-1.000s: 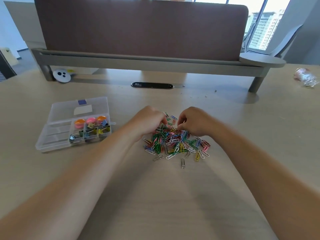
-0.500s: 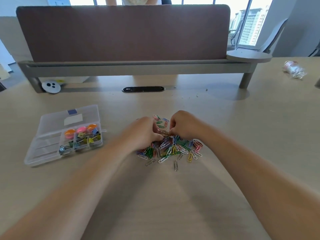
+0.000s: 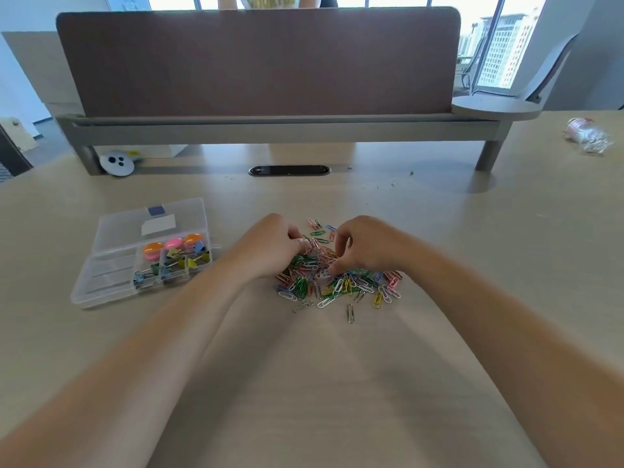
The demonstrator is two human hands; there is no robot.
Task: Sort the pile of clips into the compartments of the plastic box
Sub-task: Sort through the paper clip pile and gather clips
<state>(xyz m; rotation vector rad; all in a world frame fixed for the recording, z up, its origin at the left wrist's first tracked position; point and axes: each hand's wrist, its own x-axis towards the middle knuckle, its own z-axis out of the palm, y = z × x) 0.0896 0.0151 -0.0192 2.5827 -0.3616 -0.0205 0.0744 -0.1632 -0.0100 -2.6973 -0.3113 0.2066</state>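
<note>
We read the sort as partly done. The plastic box [image 3: 111, 265] lies open on the table [image 3: 337, 383] to the left of the hands; its right-hand compartments already hold binder clips [image 3: 175, 265] and three round, domed pieces [image 3: 172, 246] in orange and pink, while the left-hand compartments look empty. The pile of paper clips [image 3: 337, 282] is still large and lies loose near the middle of the table, well apart from the box. It is a low, tangled heap of thin wire clips in green, white, pink, blue and yellow, with a few strays (one grey clip lies alone at the near edge). The left hand [image 3: 270, 248] and the right hand [image 3: 364, 246] are both curled into the heap; the left seems to pinch some clips, but we cannot tell what the right fingers hold.
</note>
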